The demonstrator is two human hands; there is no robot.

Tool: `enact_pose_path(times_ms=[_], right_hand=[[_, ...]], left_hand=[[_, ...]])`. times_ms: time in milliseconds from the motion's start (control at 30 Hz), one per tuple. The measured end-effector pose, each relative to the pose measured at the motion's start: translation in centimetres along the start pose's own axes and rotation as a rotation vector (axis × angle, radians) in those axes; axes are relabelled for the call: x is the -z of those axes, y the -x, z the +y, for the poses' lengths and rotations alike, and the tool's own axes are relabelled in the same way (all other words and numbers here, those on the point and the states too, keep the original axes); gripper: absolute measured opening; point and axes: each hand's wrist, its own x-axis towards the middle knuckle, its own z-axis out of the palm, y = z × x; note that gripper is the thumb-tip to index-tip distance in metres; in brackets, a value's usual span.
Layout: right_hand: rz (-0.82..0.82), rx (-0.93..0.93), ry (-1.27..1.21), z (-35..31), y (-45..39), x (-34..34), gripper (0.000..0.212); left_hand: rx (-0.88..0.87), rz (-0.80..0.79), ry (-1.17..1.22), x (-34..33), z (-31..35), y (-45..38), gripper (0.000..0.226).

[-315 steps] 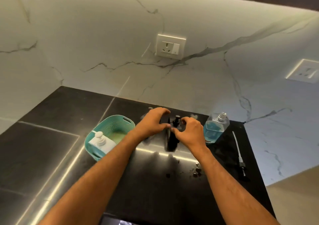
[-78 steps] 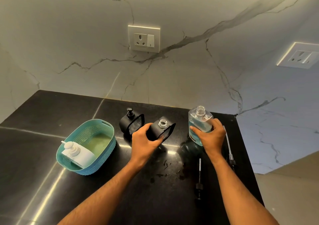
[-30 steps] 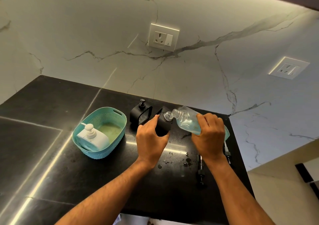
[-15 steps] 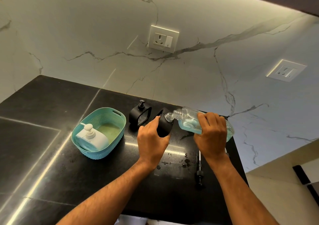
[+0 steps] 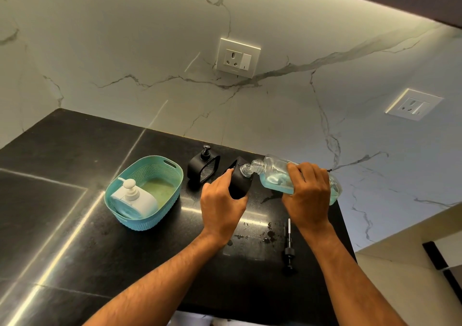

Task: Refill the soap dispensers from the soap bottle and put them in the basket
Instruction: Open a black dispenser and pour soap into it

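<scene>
My left hand (image 5: 221, 207) grips an open black soap dispenser (image 5: 240, 183) standing on the black counter (image 5: 75, 225). My right hand (image 5: 306, 195) holds the clear soap bottle (image 5: 272, 175) tipped on its side, its open neck at the dispenser's mouth; blue soap lies along the bottle's lower side. A second black dispenser (image 5: 203, 167) with its pump on stands just behind and to the left. A white dispenser (image 5: 135, 199) lies in the teal basket (image 5: 172, 175) at the left.
A loose black pump (image 5: 288, 247) with its tube lies on the counter in front of my right hand, among small wet spots (image 5: 255, 230). The counter's right edge runs close beside my right arm. Marble wall behind carries two sockets (image 5: 237, 58).
The bottle has tipped a little further since half a second ago, with its neck now at the dispenser's mouth. Both hands keep their holds.
</scene>
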Motion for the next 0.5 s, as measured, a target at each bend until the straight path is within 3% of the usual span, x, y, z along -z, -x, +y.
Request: enact_pose_path(times_ms=[500], right_hand=[[-0.014,0.012,0.006,0.3,-0.06,-0.1,0.06]], left_hand=[[0.001,0.018,0.003,0.07,0.09,0.06,0.057]])
